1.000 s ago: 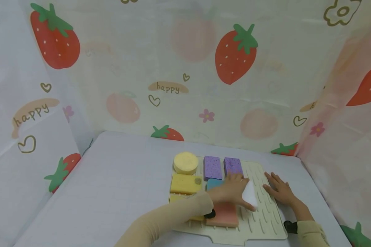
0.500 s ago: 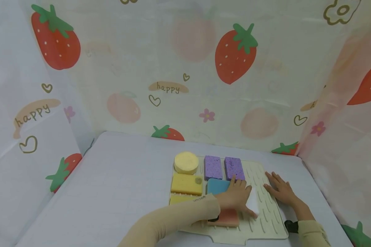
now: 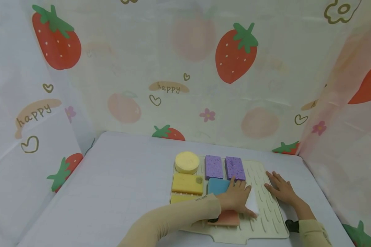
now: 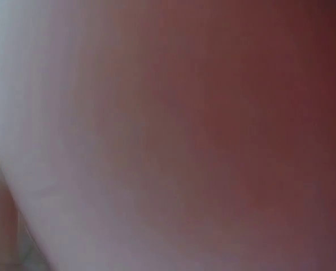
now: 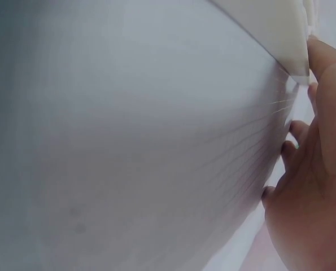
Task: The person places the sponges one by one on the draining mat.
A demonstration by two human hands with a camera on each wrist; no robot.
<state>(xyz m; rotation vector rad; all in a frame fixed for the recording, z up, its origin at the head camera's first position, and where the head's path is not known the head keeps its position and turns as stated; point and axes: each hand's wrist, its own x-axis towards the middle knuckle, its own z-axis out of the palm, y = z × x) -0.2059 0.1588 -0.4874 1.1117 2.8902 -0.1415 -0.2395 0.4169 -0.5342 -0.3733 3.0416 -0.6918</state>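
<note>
In the head view, my left hand reaches over a ridged cream mat and holds a white sponge block, thumb at its near end and fingers toward its far end. The hand hides part of the block. A blue sponge and a pink sponge lie partly under the hand and forearm. My right hand rests by the mat's right edge, fingers spread; in the right wrist view its thumb touches the mat's edge. The left wrist view is a close pinkish blur.
Two purple sponges stand along the mat's far side, beside a round yellow sponge. Rectangular yellow sponges are on the mat's left, one partly behind the sleeve. White cloth covers the table; strawberry-printed sheets surround it.
Over the first half second my left hand moved slightly right and nearer with the white sponge, uncovering more of the blue and purple sponges. Since then both hands have stayed nearly still.
</note>
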